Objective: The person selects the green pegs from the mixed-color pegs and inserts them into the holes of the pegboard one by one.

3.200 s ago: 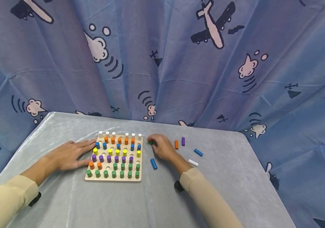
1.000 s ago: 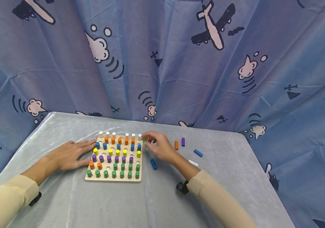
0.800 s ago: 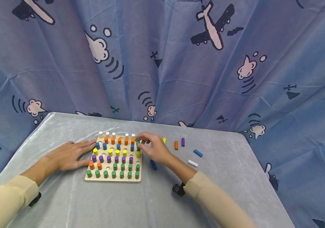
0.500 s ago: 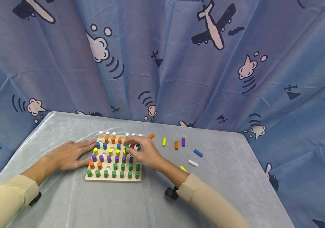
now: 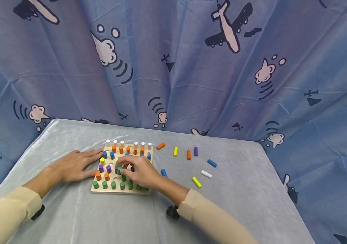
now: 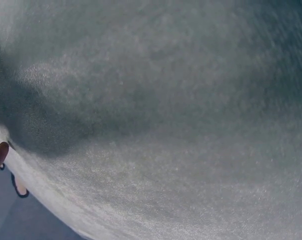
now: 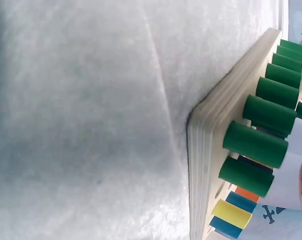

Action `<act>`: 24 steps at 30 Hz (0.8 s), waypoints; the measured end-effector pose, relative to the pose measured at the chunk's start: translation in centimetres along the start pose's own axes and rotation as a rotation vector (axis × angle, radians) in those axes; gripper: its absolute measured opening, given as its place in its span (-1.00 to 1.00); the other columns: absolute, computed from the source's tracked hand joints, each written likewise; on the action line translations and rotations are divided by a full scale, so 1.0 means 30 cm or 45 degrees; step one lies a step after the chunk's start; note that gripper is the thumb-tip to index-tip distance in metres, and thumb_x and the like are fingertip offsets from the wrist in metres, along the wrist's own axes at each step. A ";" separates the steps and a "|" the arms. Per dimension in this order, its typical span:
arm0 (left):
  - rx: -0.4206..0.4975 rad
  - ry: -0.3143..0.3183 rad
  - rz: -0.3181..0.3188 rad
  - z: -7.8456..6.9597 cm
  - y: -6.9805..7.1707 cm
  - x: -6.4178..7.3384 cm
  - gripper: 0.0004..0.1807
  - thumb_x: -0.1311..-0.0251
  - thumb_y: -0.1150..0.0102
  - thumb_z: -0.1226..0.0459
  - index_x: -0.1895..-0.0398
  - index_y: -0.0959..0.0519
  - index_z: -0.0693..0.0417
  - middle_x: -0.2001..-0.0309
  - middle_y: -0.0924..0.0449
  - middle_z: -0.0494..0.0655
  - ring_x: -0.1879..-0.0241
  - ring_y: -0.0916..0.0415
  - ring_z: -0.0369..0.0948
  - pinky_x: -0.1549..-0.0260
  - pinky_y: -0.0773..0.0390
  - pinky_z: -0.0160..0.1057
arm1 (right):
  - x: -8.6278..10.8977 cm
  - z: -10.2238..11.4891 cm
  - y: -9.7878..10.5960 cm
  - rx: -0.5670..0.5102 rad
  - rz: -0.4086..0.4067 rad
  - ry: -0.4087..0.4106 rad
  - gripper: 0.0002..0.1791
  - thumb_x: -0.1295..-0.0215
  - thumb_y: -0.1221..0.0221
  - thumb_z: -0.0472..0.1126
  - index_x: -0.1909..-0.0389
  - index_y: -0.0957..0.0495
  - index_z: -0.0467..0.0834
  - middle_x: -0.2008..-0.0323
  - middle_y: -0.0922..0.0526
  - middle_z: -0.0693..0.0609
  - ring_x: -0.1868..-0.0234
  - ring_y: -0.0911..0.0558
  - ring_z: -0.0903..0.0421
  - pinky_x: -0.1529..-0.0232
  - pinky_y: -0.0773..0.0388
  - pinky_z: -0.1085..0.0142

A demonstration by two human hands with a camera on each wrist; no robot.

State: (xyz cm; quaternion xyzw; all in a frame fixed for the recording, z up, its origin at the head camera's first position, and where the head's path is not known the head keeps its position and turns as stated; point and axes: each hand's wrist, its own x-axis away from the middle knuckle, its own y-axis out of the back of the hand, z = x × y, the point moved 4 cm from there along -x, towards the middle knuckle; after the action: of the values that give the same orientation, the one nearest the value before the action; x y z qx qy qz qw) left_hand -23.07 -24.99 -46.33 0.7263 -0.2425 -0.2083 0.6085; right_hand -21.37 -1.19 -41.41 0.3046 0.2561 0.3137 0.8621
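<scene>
In the head view a wooden pegboard (image 5: 121, 190) holds rows of green, orange, purple, yellow, blue and white pegs. My right hand (image 5: 141, 171) is over its middle and pinches a green peg (image 5: 120, 170) between thumb and fingers, near an open hole in the second row from the front. That same hand covers several pegs on the right. The right wrist view shows the board's corner (image 7: 203, 122) and its front green pegs (image 7: 255, 144) from low down. My left hand (image 5: 71, 166) lies with straight fingers on the cloth, fingertips touching the board's left edge.
Loose pegs lie right of the board: orange (image 5: 160, 146), yellow (image 5: 175, 151), another orange (image 5: 188, 155), purple (image 5: 196, 151), blue (image 5: 212, 163), white (image 5: 206, 174), a second yellow (image 5: 196, 182) and a second blue (image 5: 164, 173). Grey cloth (image 5: 100, 220) covers the table; a patterned curtain (image 5: 173, 84) hangs behind.
My right hand has carried the green peg from the cloth right of the board leftward and nearer across the pegs, uncovering loose orange and yellow pegs. My left hand has stayed put.
</scene>
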 end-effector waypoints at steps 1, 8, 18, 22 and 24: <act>0.002 0.005 0.003 0.001 0.000 0.000 -0.18 -0.38 0.05 -0.22 -0.47 -0.28 0.18 -0.49 -0.20 0.12 -0.37 -0.29 0.17 -0.09 -0.40 0.34 | -0.002 0.000 -0.005 0.010 0.005 0.000 -0.77 -0.31 -0.28 -0.34 0.02 -0.64 -0.15 0.14 -0.73 0.09 0.20 -0.59 0.40 0.12 -0.61 0.39; 0.003 0.008 0.012 0.001 0.004 0.000 -0.17 -0.38 0.06 -0.23 -0.47 -0.28 0.18 -0.49 -0.20 0.12 -0.37 -0.29 0.18 -0.09 -0.39 0.35 | -0.013 -0.007 -0.037 0.093 0.071 -0.023 -0.75 -0.32 -0.28 -0.32 0.00 -0.63 -0.12 0.10 -0.74 0.13 0.16 -0.60 0.45 0.10 -0.57 0.50; -0.006 0.018 0.016 0.005 0.003 0.001 -0.17 -0.38 0.07 -0.25 -0.47 -0.28 0.17 -0.49 -0.19 0.10 -0.37 -0.29 0.16 -0.09 -0.40 0.33 | -0.012 -0.018 -0.070 0.175 0.134 -0.001 -0.76 -0.36 -0.26 -0.29 -0.02 -0.64 -0.13 0.10 -0.74 0.11 0.12 -0.61 0.43 0.04 -0.49 0.58; -0.006 0.014 0.017 0.002 0.004 0.000 -0.17 -0.38 0.06 -0.24 -0.47 -0.29 0.17 -0.49 -0.20 0.11 -0.37 -0.30 0.15 -0.09 -0.40 0.33 | -0.011 -0.014 -0.070 0.198 0.133 0.000 -0.76 -0.36 -0.26 -0.27 -0.02 -0.64 -0.12 0.11 -0.74 0.12 0.11 -0.62 0.42 0.04 -0.47 0.59; -0.006 0.013 0.018 0.002 0.004 -0.001 -0.17 -0.38 0.05 -0.24 -0.47 -0.29 0.17 -0.49 -0.20 0.11 -0.37 -0.30 0.15 -0.09 -0.41 0.33 | -0.011 -0.014 -0.072 0.214 0.136 -0.001 -0.75 -0.36 -0.26 -0.26 -0.03 -0.64 -0.11 0.11 -0.74 0.13 0.12 -0.61 0.43 0.04 -0.46 0.60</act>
State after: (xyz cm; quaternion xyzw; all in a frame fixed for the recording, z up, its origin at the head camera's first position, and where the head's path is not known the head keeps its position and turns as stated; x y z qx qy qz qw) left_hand -23.13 -25.04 -46.21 0.7242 -0.2439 -0.2011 0.6129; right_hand -21.02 -2.60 -43.09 0.3893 0.2645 0.3364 0.8157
